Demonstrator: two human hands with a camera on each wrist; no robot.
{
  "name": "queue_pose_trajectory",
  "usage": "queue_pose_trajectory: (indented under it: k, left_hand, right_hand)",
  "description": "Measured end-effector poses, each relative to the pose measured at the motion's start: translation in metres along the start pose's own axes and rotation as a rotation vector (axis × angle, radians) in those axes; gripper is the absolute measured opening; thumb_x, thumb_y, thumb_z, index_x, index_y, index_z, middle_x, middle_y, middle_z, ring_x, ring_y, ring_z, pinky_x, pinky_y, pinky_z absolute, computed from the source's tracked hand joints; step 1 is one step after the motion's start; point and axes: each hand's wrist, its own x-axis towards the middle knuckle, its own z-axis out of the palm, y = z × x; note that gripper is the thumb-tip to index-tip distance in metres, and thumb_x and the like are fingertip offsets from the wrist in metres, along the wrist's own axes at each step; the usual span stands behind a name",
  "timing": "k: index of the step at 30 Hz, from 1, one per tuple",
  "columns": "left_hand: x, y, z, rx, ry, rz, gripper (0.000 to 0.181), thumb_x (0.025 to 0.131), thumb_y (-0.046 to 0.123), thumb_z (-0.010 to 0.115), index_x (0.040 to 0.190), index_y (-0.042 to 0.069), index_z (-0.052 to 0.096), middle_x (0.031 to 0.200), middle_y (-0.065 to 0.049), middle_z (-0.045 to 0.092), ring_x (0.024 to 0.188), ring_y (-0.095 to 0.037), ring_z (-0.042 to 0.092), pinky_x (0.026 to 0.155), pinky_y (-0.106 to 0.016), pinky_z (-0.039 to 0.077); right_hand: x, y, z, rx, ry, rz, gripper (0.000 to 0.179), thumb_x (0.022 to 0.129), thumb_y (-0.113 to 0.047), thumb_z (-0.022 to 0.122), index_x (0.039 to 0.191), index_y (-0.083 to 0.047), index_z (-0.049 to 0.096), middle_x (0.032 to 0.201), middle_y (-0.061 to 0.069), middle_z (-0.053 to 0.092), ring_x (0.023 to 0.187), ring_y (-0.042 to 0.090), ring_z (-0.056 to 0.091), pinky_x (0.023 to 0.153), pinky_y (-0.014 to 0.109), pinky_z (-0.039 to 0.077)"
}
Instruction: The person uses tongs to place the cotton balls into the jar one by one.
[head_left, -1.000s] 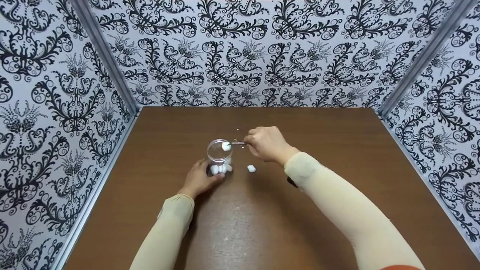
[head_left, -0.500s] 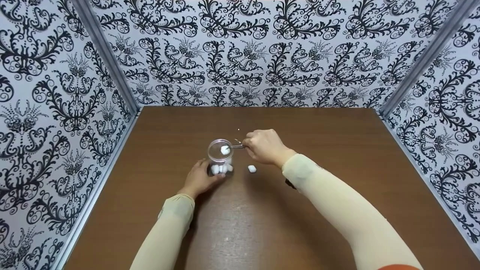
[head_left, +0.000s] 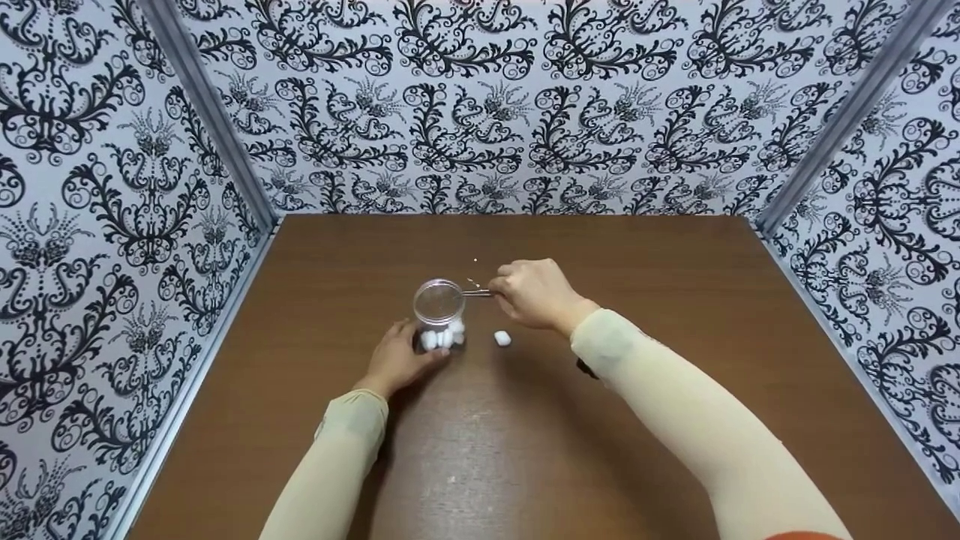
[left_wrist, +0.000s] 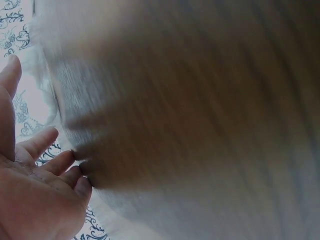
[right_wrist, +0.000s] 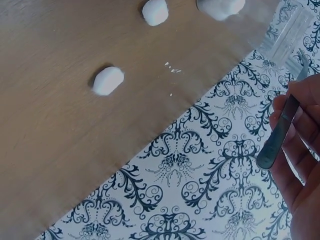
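Note:
My left hand (head_left: pixel 397 355) grips the lower part of a clear jar (head_left: pixel 439 301), thumb in front. Several white cotton balls (head_left: pixel 442 337) lie in the jar's bottom. In the left wrist view the fingers (left_wrist: pixel 60 162) are bent. My right hand (head_left: pixel 534 292) pinches metal tweezers (head_left: pixel 478 293), their tips at the jar's mouth with no cotton ball visible between them. The tweezers' rounded end (right_wrist: pixel 270 152) shows in the right wrist view. One loose cotton ball (head_left: pixel 502 338) lies right of the jar. The right wrist view shows another cotton ball (right_wrist: pixel 108 81) on the table.
Tiny white crumbs (right_wrist: pixel 172 69) are scattered on the brown table (head_left: pixel 465 465) behind and right of the jar. Patterned wall panels (head_left: pixel 510 112) with grey corner posts (head_left: pixel 214 112) enclose the table on the back and both sides.
The cotton ball that the tweezers held at the jar's mouth has gone down into the jar with the others. The right hand has lowered slightly; the left hand stays put.

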Motion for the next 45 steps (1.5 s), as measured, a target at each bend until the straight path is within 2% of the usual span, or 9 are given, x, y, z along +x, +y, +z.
queue_pose_trajectory:
  k: [5, 10, 17, 23, 29, 39, 45]
  left_hand:
    - [-0.001, 0.0, -0.001, -0.001, -0.009, -0.015, 0.078, 0.085, 0.049, 0.076, 0.146, 0.009, 0.049, 0.149, -0.024, 0.04, 0.136, -0.042, 0.038, 0.11, -0.055, 0.031]
    - [-0.001, 0.001, -0.003, -0.003, -0.013, -0.031, 0.078, 0.085, 0.05, 0.076, 0.145, 0.008, 0.049, 0.151, -0.022, 0.039, 0.136, -0.043, 0.039, 0.109, -0.056, 0.032]
    - [-0.001, 0.0, -0.003, -0.002, 0.002, -0.025, 0.075, 0.085, 0.048, 0.077, 0.142, 0.007, 0.052, 0.15, -0.022, 0.04, 0.135, -0.042, 0.04, 0.109, -0.054, 0.033]
    - [0.0, -0.001, -0.003, -0.004, 0.009, -0.024, 0.075, 0.084, 0.048, 0.078, 0.141, 0.006, 0.053, 0.149, -0.023, 0.041, 0.134, -0.042, 0.041, 0.108, -0.055, 0.033]
    - [0.0, -0.004, -0.001, -0.006, 0.007, -0.019, 0.076, 0.083, 0.05, 0.077, 0.141, 0.007, 0.053, 0.15, -0.023, 0.04, 0.135, -0.042, 0.04, 0.109, -0.055, 0.032]
    - [0.001, -0.003, 0.001, 0.0, 0.005, 0.002, 0.079, 0.084, 0.049, 0.077, 0.145, 0.007, 0.05, 0.15, -0.023, 0.041, 0.136, -0.04, 0.039, 0.108, -0.054, 0.033]
    - [0.0, -0.001, 0.001, 0.002, 0.007, 0.005, 0.079, 0.084, 0.049, 0.077, 0.145, 0.007, 0.05, 0.15, -0.023, 0.041, 0.137, -0.041, 0.039, 0.109, -0.054, 0.033]
  right_hand:
    - [-0.014, 0.011, -0.004, 0.006, 0.026, 0.022, 0.008, 0.086, -0.018, 0.067, 0.086, -0.016, 0.075, 0.076, -0.002, 0.062, 0.066, 0.02, 0.061, 0.049, 0.039, 0.049]
    - [-0.04, 0.03, -0.001, 0.018, 0.044, 0.064, 0.007, 0.083, -0.015, 0.069, 0.085, -0.015, 0.075, 0.076, -0.003, 0.062, 0.064, 0.02, 0.061, 0.046, 0.04, 0.047]
    - [-0.084, 0.055, 0.007, 0.02, 0.002, 0.138, 0.008, 0.082, -0.015, 0.071, 0.087, -0.015, 0.076, 0.078, -0.003, 0.065, 0.065, 0.021, 0.063, 0.048, 0.042, 0.049]
    - [-0.108, 0.069, 0.015, 0.009, -0.017, 0.174, 0.007, 0.08, -0.013, 0.073, 0.085, -0.014, 0.077, 0.076, -0.002, 0.065, 0.061, 0.023, 0.063, 0.046, 0.044, 0.048]
    - [-0.118, 0.071, 0.021, 0.013, -0.031, 0.183, 0.007, 0.078, -0.012, 0.073, 0.084, -0.013, 0.076, 0.075, -0.001, 0.065, 0.059, 0.024, 0.062, 0.045, 0.045, 0.047]
    - [-0.124, 0.071, 0.02, 0.033, -0.111, 0.223, 0.009, 0.08, -0.012, 0.073, 0.088, -0.014, 0.077, 0.079, -0.002, 0.066, 0.064, 0.022, 0.064, 0.051, 0.046, 0.05]
    - [-0.126, 0.074, 0.023, 0.046, -0.131, 0.239, 0.009, 0.081, -0.011, 0.073, 0.088, -0.014, 0.077, 0.08, -0.003, 0.067, 0.066, 0.021, 0.064, 0.053, 0.046, 0.051]
